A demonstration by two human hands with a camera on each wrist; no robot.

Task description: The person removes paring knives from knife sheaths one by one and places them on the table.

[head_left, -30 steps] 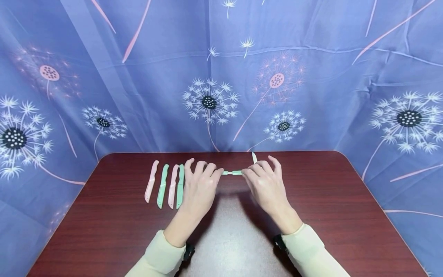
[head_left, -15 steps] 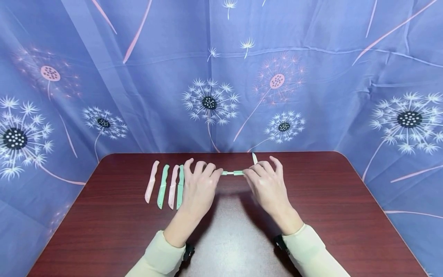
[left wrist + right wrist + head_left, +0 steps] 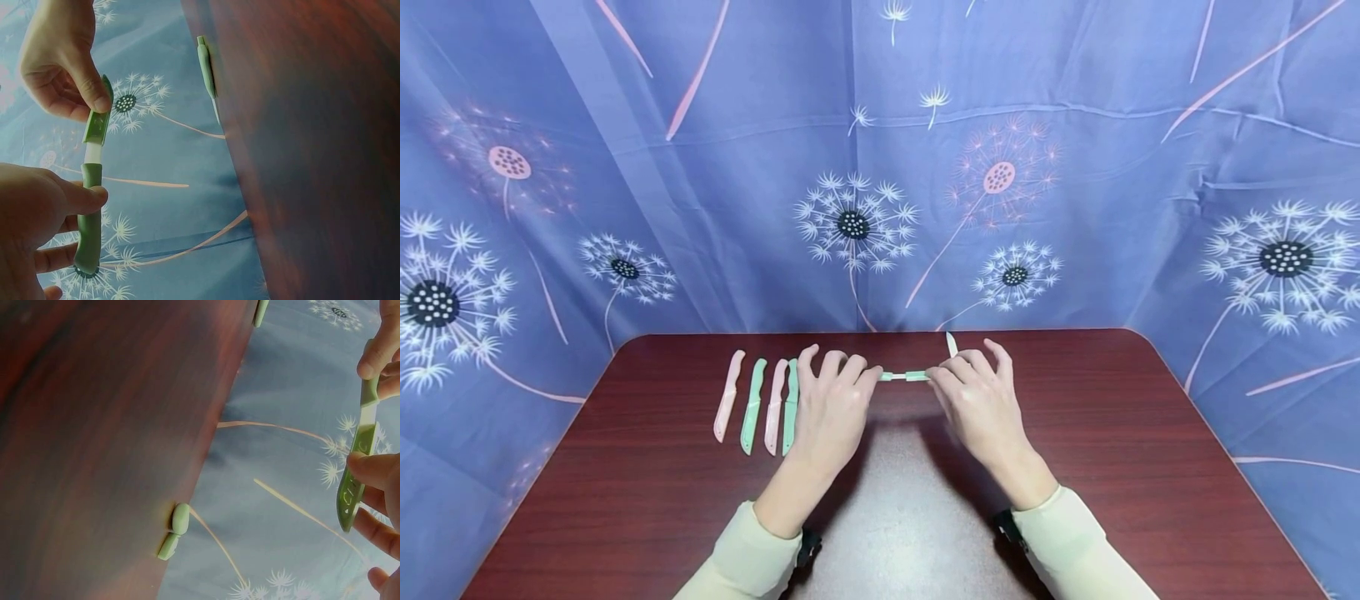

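My left hand pinches the green handle of a small knife between thumb and fingers. My right hand grips its green blade sheath in the same way. A short stretch of white blade shows between handle and sheath, the rest lying inside the sheath. The knife is held level above the table in the head view. Past my right hand a bare white blade sticks out, the rest of that knife hidden there; the left wrist view shows a green-handled knife at the table edge.
Left of my left hand several sheathed knives lie in a row on the dark red table: a pink knife, a green knife, another pink knife and another green knife. A blue dandelion-print curtain stands behind the table.
Over the past second my right hand shifts very slightly right with the sheath, and the strip of bare blade between sheath and handle grows a little. My left hand stays nearly in place.
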